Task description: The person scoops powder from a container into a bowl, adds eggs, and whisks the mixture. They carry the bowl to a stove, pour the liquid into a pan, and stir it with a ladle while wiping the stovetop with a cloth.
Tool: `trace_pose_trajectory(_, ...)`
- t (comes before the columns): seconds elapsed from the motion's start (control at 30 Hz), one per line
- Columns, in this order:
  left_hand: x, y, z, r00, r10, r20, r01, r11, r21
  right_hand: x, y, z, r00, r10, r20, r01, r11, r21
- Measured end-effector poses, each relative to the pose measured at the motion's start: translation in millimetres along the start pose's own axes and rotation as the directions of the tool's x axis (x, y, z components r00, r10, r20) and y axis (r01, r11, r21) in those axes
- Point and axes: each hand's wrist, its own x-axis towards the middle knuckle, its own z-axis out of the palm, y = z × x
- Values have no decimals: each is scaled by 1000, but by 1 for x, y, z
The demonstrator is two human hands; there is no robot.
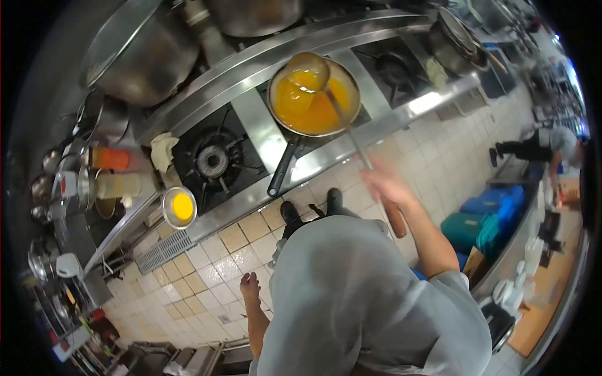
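Observation:
My right hand (385,182) is wrapped round the long handle of a ladle (338,108), whose wooden end sticks out below my grip. The ladle's bowl is tilted over a frying pan (359,94) and has some yellow liquid in it. Yellow-orange liquid, like beaten egg (300,116), covers the pan's bottom. The pan's black handle (283,169) points towards me, with no hand on it. My left hand (249,287) hangs low by my side, away from the stove, fingers loosely bent and nothing visible in it.
A metal bowl (165,212) of something yellow sits at the stove's left edge, near a bare burner (213,160) and a cloth (164,151). Large pots (147,62) stand behind. Bins (467,229) line the right side; another person (558,141) works farther off.

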Motion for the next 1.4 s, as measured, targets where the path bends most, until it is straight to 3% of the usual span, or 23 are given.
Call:
trace_pose_trajectory(0.13,10,-1,14,1000,27,14,-27,1000,-6,-20,-18,-6,993,-24,-115,15,997,-80)
trace_pose_trajectory(0.2,12,0,19,999,25,35,-25,1000,-6,-25,-22,-10,983,-129,-134,104,979,-175)
trace_pose_trajectory(0.33,5,8,24,998,49,51,-47,998,-29,-25,-27,-19,973,-71,-218,-10,937,-350)
trace_pose_trajectory(0.4,-1,13,27,999,39,29,-38,999,-35,-19,-22,-24,957,-161,-243,4,841,-541)
trace_pose_trajectory(0.6,-11,5,23,999,21,39,-20,1000,-17,-7,-21,-32,944,-184,-276,-41,761,-647)
trace_pose_trajectory(0.7,-15,0,20,1000,10,30,-10,1000,-1,5,-8,-45,928,-251,-275,18,767,-642)
trace_pose_trajectory(0.93,-19,-13,17,1000,16,7,-16,1000,-26,20,-1,-46,942,-225,-251,23,786,-618)
trace_pose_trajectory(1.0,-16,-18,16,1000,28,-2,-28,998,-53,21,5,-45,969,-56,-240,-43,919,-391)
trace_pose_trajectory(1.4,-15,-14,22,1000,23,11,-23,999,-28,11,7,-34,985,153,-75,-162,978,-132)
